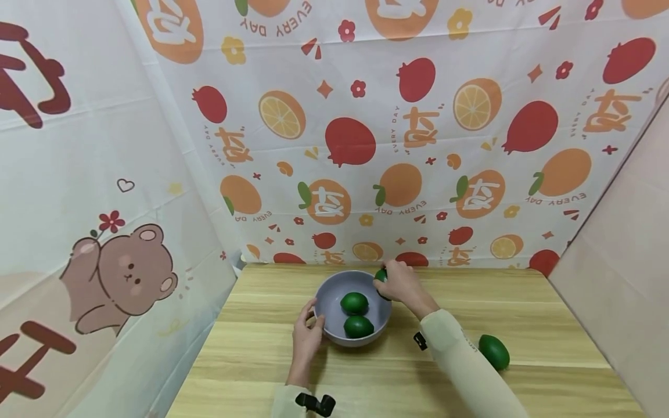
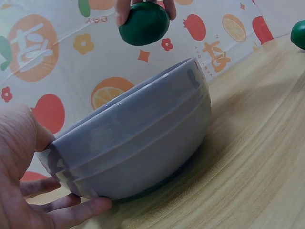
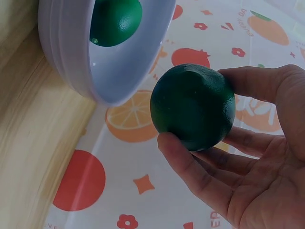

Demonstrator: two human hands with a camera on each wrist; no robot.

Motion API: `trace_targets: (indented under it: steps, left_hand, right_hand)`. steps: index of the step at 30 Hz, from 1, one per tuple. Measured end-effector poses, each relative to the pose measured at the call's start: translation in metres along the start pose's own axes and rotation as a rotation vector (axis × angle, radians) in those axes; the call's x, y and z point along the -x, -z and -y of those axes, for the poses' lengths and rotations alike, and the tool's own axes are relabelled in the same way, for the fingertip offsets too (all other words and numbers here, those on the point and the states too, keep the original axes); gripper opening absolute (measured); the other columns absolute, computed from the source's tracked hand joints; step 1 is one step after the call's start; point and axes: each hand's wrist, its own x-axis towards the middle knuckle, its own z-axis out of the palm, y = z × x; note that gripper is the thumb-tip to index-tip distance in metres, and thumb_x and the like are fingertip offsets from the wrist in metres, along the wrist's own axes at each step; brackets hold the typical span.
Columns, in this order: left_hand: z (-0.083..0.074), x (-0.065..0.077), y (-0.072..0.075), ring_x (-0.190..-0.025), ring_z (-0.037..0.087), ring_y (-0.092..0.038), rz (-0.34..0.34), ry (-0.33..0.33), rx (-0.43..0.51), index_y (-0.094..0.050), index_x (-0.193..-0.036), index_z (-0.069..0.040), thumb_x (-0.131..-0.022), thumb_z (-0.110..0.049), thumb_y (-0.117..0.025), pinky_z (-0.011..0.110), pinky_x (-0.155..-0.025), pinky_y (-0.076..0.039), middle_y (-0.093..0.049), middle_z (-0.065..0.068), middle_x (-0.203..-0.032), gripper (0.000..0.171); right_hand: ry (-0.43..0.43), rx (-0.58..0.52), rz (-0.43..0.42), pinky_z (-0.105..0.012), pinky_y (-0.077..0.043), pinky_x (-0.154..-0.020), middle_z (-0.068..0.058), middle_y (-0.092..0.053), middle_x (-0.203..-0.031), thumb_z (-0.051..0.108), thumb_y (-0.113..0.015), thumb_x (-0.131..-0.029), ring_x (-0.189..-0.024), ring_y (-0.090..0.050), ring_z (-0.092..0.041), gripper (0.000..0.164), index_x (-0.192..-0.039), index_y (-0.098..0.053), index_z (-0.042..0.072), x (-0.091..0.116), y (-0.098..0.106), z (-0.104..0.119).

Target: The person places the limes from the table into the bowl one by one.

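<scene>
A grey-purple bowl (image 1: 329,284) stands on the wooden table with two green limes, the nearer one (image 1: 358,327) just below the other (image 1: 354,303). My left hand (image 1: 307,335) grips the bowl's left side, thumb at the rim and fingers against the outer wall (image 2: 138,138). Over the bowl's right rim, my right hand (image 1: 402,284) pinches another lime (image 3: 193,107) between thumb and fingers. The left wrist view has this held lime (image 2: 144,24) above the rim, apart from the bowl. Part of it is hidden by the hand in the head view.
One more lime (image 1: 493,352) lies on the table (image 1: 251,360) to the right, beside my right forearm. A fruit-print cloth (image 1: 313,157) hangs behind the table, and a cloth with a bear (image 1: 130,270) hangs at the left.
</scene>
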Motion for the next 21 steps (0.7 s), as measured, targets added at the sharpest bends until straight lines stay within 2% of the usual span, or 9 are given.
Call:
trace_targets:
  steps: [3,9,15,21]
  left_hand:
    - [0.0,0.0,0.0,-0.107,0.034,-0.066,0.007,-0.01,-0.007,-0.049,-0.15,-0.015,-0.101,-0.009,-0.057,0.038,-0.074,-0.062,-0.053,0.029,-0.139,0.05]
    - [0.002,0.001,0.001,-0.11,0.038,-0.065,-0.01,0.001,-0.005,-0.051,-0.149,-0.016,-0.1,-0.007,-0.058,0.039,-0.074,-0.062,-0.053,0.029,-0.14,0.05]
    - [0.004,-0.004,0.002,-0.11,0.035,-0.065,0.011,-0.004,0.012,-0.05,-0.15,-0.017,-0.101,-0.007,-0.057,0.04,-0.07,-0.064,-0.051,0.028,-0.139,0.05]
    - [0.001,-0.006,0.0,-0.107,0.033,-0.066,0.011,-0.005,0.017,-0.05,-0.15,-0.015,-0.101,-0.007,-0.057,0.039,-0.068,-0.064,-0.051,0.03,-0.139,0.05]
  right_hand:
    - [0.006,0.01,-0.007,-0.036,-0.054,-0.072,-0.011,-0.071,-0.106,0.03,-0.074,-0.09,-0.08,-0.061,-0.023,0.041,-0.122,-0.067,0.005,0.0,-0.003,0.003]
    - [0.007,-0.006,0.03,-0.035,-0.054,-0.071,-0.011,-0.071,-0.108,0.029,-0.075,-0.09,-0.081,-0.061,-0.023,0.045,-0.126,-0.065,0.003,-0.003,-0.013,0.005]
    - [0.005,-0.01,0.032,-0.031,-0.05,-0.065,-0.008,-0.068,-0.1,0.028,-0.076,-0.09,-0.079,-0.059,-0.021,0.038,-0.119,-0.066,0.005,-0.009,-0.022,0.003]
    - [-0.009,0.007,0.056,-0.031,-0.052,-0.068,-0.009,-0.068,-0.101,0.028,-0.075,-0.09,-0.081,-0.058,-0.022,0.039,-0.12,-0.065,0.004,-0.012,-0.029,0.002]
